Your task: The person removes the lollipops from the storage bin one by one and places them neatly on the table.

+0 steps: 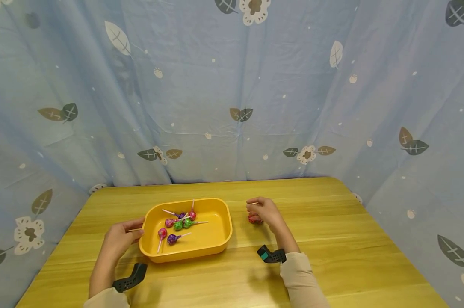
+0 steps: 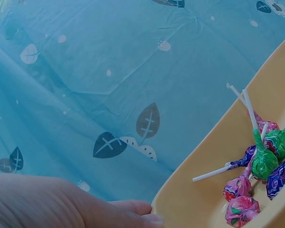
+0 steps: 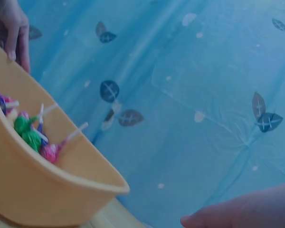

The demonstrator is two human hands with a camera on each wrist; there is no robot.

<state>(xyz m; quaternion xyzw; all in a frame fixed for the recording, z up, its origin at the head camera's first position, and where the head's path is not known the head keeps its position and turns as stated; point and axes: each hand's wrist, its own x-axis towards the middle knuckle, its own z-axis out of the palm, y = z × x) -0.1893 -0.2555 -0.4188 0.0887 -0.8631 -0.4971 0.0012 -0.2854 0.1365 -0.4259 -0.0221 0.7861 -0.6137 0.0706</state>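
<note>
The right hand [image 1: 267, 212] is arched over a red sweet [image 1: 256, 220] to the right of the tray [image 1: 212, 235]; I can't tell whether its fingers grip it. The left hand [image 1: 118, 239], fingers extended, touches the tray's left side, near the lollipops [image 1: 178, 225] inside.

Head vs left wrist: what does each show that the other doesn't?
Head only: the tabletop, the black wrist devices and a red-wrapped candy under the right hand.

Left wrist only: no extra object I can make out, just closer wrapper detail, such as green patches on a pink lollipop, too small to tell in head.

Both: the left hand at the yellow tray, wrapped lollipops inside it, and the patterned curtain.
</note>
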